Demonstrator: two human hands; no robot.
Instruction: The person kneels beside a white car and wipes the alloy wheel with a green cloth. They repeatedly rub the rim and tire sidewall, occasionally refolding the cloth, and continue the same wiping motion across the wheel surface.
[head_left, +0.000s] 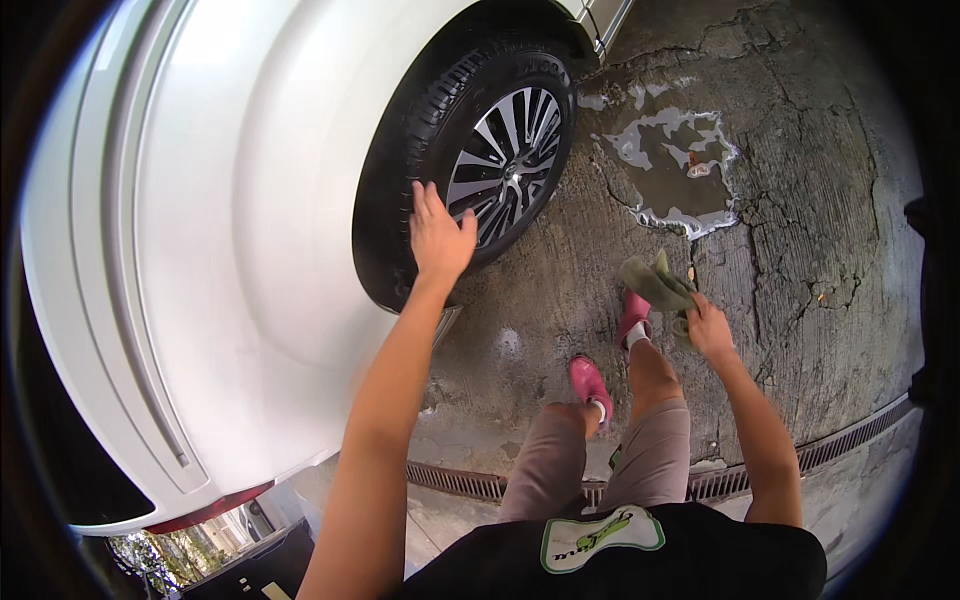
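Note:
My left hand is spread over the near edge of a black rubber tire, beside its alloy wheel rim; whether it touches the tire I cannot tell. Nothing is held in it. Around the wheel arches the white body of a vehicle. Out to the right, my right hand grips a damp-looking green-grey cloth, whose loose end hangs above my right pink shoe.
A puddle with foamy edges lies on the cracked concrete floor past my feet. A metal drain grate runs across the floor behind my shoes. The vehicle's red tail light shows at the lower left.

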